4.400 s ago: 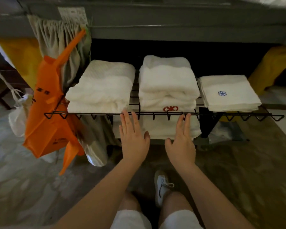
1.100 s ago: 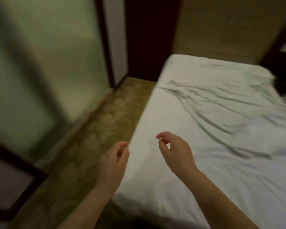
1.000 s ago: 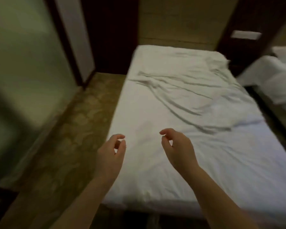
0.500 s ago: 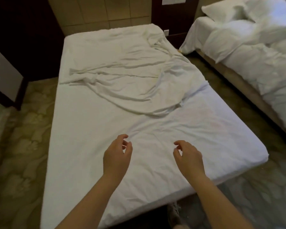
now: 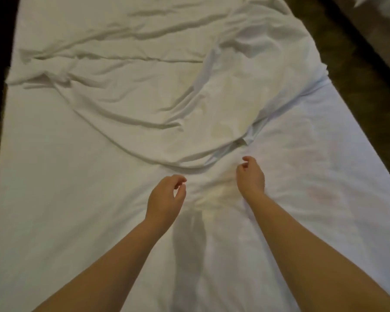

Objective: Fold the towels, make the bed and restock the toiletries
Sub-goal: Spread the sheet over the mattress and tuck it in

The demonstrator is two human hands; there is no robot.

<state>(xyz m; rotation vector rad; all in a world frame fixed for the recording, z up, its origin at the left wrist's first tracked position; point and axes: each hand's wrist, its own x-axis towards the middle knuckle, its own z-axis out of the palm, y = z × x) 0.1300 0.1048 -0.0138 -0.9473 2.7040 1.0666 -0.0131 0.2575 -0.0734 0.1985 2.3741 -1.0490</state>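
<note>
Status: bed-making step, barely started by the look of it.

- Bed (image 5: 54,199): mattress had a white cover on it, fairly flat at the near end. A loose sheet (image 5: 158,104) lay bunched and creased over the far half, and its curved near edge (image 5: 180,164) sat just beyond the fingertips. Not spread, not tucked. No pillow or duvet was visible on this bed.
- Left hand (image 5: 164,199): over the mattress, near the middle. Grip narrow and slack, fingers half curled, nothing in it.
- Right hand (image 5: 250,176): just beside the sheet edge, a bit further forward than the left. Same loose narrow grip, empty. Whether either hand touched the cover could not be told.
- Judgement: next was to take that near edge and pull the sheet down toward the foot, then smooth and tuck it.
- Left to do: whole bed. Towels and toiletries were not in view, so their state could not be judged from here.

Hidden or unclear:
- Head end of the bed was cut off at the top and the foot end at the bottom.
- Floor (image 5: 356,52) on the right was dark, with its pattern hard to read.
- White patch (image 5: 383,3) in the top right corner was cropped, possibly other bedding.
- Faint yellowish area (image 5: 221,129) on the sheet was stain or lighting, unclear which.
</note>
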